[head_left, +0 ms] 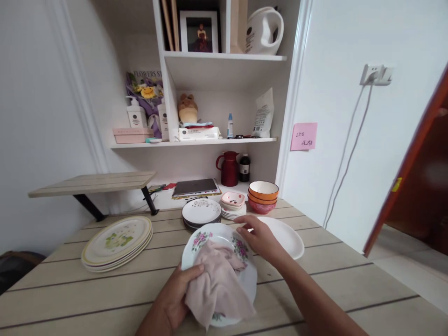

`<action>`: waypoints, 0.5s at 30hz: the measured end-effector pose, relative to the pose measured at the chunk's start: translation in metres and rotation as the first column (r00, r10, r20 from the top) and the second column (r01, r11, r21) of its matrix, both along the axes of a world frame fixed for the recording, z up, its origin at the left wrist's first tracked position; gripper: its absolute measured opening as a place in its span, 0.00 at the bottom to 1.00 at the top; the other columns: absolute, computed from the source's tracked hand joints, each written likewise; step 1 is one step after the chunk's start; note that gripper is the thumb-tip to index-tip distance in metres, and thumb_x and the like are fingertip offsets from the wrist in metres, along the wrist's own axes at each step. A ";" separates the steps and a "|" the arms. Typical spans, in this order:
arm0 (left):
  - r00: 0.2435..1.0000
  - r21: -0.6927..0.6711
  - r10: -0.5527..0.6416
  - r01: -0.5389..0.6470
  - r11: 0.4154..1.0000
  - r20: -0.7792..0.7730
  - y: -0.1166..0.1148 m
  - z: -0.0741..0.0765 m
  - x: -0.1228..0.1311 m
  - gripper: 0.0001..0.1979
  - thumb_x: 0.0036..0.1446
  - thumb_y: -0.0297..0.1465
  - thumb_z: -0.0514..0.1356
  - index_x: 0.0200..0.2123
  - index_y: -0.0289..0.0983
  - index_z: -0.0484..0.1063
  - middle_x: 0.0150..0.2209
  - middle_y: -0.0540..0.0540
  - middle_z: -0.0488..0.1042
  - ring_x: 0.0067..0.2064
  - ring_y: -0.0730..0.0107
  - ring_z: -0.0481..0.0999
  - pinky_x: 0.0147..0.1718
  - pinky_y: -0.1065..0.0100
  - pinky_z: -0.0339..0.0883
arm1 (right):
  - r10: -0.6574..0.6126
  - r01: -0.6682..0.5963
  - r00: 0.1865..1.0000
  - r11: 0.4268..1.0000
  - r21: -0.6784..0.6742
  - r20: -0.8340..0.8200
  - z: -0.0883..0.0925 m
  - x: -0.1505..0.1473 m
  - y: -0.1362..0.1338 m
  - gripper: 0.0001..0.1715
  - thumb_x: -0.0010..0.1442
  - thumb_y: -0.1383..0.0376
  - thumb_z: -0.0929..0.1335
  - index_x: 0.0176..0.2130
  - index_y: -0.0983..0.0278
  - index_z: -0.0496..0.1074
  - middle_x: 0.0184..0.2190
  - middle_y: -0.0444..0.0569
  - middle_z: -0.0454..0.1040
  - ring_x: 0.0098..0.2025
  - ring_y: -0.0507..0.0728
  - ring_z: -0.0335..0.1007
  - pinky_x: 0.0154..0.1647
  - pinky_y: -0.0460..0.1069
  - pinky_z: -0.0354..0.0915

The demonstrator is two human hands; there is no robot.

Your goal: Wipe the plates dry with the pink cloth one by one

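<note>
My left hand (180, 294) grips the left side of a white plate with pink flowers (201, 238), its thumb over the rim and the edge of a cloth. The plate is tilted toward me. A crumpled pale pink cloth (220, 289) lies across it and hangs over its near edge. At the upper right rim is my right hand (261, 235), fingers stretched out and apart, holding nothing; whether its fingertips touch the rim I cannot tell. Behind that hand lies a white oval plate (289, 238), partly covered by it.
Stacked plates (119, 240) lie at the left. Further back are dark-rimmed plates (201, 211), small square dishes (233, 200) and orange bowls (263, 191). A red jug (229, 169) and a laptop (195, 186) sit under the shelf. A small raised wooden stand (94, 182) is at the back left.
</note>
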State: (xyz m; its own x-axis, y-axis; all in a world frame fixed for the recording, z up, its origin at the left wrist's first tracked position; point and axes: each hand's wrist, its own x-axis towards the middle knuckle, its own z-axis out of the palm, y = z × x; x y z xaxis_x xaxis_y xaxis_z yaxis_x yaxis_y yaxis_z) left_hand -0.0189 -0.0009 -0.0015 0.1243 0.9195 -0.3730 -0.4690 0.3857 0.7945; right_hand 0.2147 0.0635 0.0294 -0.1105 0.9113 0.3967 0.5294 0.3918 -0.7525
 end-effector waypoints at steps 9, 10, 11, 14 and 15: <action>0.996 0.012 -0.048 0.047 0.999 0.073 -0.004 0.008 0.000 0.28 0.44 0.24 0.67 0.51 0.31 0.68 0.37 0.35 0.81 0.38 0.49 0.81 0.44 0.53 0.71 | 0.223 -0.206 0.972 0.959 -0.196 0.068 -0.004 -0.016 -0.014 0.45 0.50 0.62 0.71 0.63 0.56 0.53 0.48 0.49 0.73 0.44 0.58 0.71 0.44 0.52 0.65; 0.997 0.005 -0.045 0.045 0.999 0.068 -0.004 0.009 0.000 0.29 0.44 0.24 0.68 0.52 0.31 0.68 0.37 0.36 0.81 0.37 0.49 0.81 0.43 0.53 0.71 | 0.214 -0.190 0.972 0.960 -0.205 0.100 -0.004 -0.017 -0.014 0.45 0.50 0.62 0.71 0.63 0.56 0.53 0.46 0.48 0.74 0.42 0.58 0.71 0.42 0.52 0.65; 0.997 -0.002 -0.042 0.042 0.999 0.064 -0.004 0.010 0.000 0.30 0.43 0.24 0.68 0.53 0.31 0.68 0.37 0.36 0.81 0.37 0.49 0.81 0.43 0.53 0.72 | 0.185 -0.156 0.974 0.967 -0.202 0.133 -0.003 -0.017 -0.013 0.43 0.50 0.62 0.71 0.62 0.55 0.55 0.44 0.47 0.75 0.40 0.58 0.71 0.41 0.52 0.65; 0.999 -0.034 -0.037 0.038 0.999 0.040 -0.004 0.011 0.000 0.29 0.43 0.25 0.69 0.51 0.30 0.69 0.36 0.35 0.81 0.37 0.48 0.81 0.42 0.54 0.72 | 0.040 -0.010 0.983 0.986 -0.166 0.181 0.003 -0.003 -0.005 0.26 0.55 0.59 0.67 0.55 0.54 0.67 0.42 0.46 0.77 0.39 0.58 0.72 0.42 0.51 0.64; 0.999 -0.047 -0.041 0.042 0.998 0.027 -0.004 0.011 0.000 0.29 0.43 0.25 0.69 0.50 0.30 0.70 0.35 0.35 0.81 0.37 0.48 0.81 0.42 0.54 0.72 | -0.026 0.055 0.982 0.987 -0.151 0.187 0.006 0.007 -0.001 0.21 0.58 0.58 0.65 0.51 0.55 0.70 0.45 0.46 0.76 0.41 0.57 0.71 0.44 0.51 0.64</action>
State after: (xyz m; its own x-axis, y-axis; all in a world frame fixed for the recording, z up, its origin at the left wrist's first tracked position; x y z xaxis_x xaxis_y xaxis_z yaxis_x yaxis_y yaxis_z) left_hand -0.0190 -0.0051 0.0097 0.1723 0.8948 -0.4120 -0.4716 0.4421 0.7630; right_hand 0.2212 0.0625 0.0349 -0.1301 0.9651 0.2271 0.6777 0.2538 -0.6902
